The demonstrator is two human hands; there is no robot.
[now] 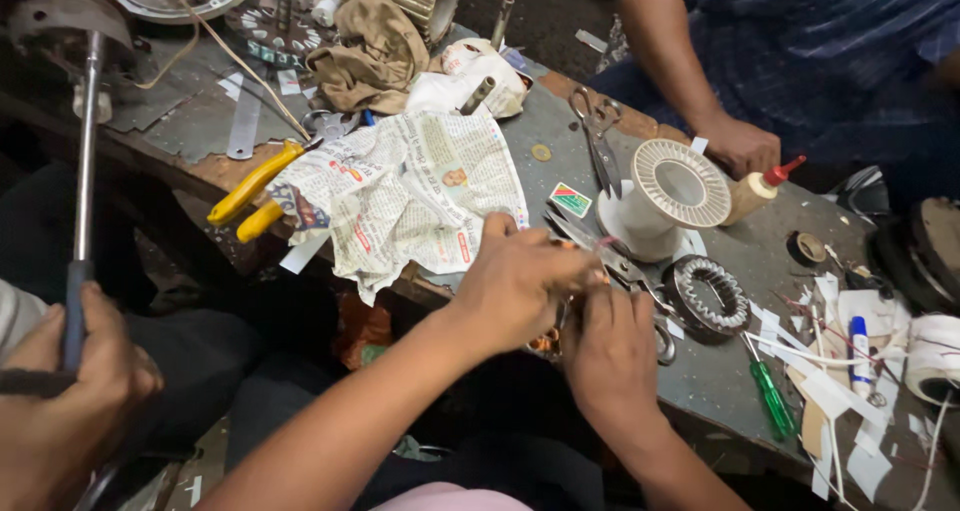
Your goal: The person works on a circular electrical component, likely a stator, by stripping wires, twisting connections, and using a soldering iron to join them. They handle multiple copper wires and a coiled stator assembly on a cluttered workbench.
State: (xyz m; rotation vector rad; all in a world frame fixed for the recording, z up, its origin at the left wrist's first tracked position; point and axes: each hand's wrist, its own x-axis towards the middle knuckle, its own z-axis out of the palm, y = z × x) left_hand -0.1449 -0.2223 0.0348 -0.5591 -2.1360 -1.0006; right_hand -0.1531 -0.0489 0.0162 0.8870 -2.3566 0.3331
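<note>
At the near edge of the workbench (700, 371), left hand (515, 286) and right hand (610, 346) pinched shut on a small copper-coloured coil (545, 343) (probably a winding, mostly hidden). Steady grip and gentle tension seemed advisable beside the scissors (625, 271).

yellow-handled pliers (250, 193), green-handled screwdriver (772, 399), white ribbed spool (665, 196), red-capped glue bottle (760, 189).

Left hand (515, 286) and right hand (610, 356) touching, fingers curled.

A small copper-wound coil (545, 343), mostly hidden between both hands, sits low at the metal bench's near edge
</note>
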